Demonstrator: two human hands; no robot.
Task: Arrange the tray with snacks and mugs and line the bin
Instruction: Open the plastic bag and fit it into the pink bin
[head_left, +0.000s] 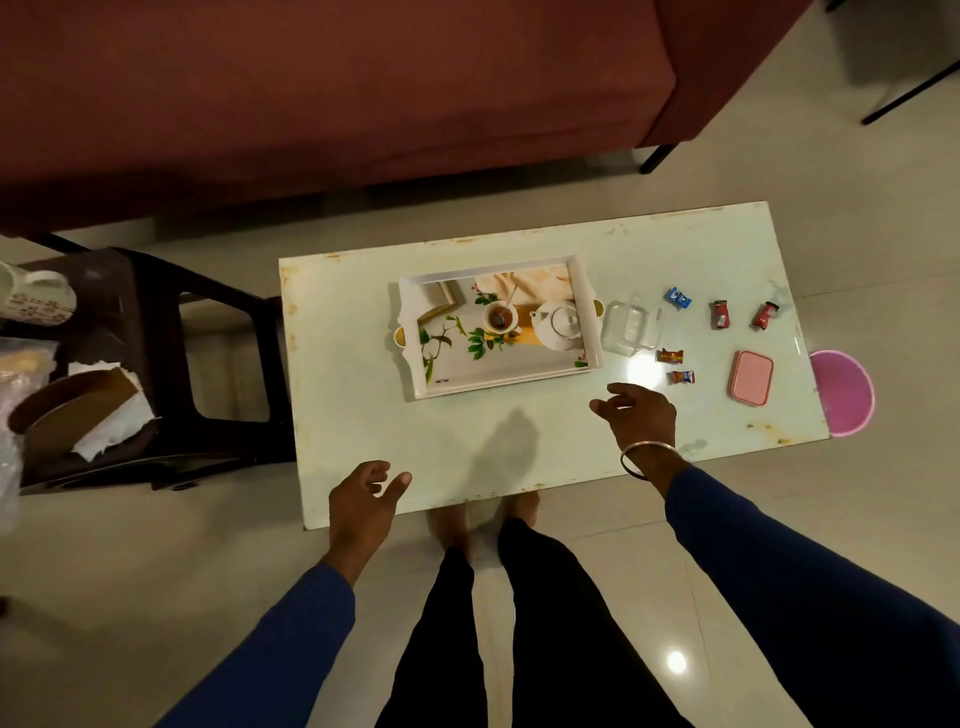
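A home living room: maroon sofa (322, 88), low table (519, 447), tiled floor (130, 597).

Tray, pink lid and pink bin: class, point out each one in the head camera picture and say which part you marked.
tray (410, 332): head view, on its white left rim.
pink lid (751, 377): head view, middle of its flat top.
pink bin (844, 392): head view, on its inside, right of the table edge.
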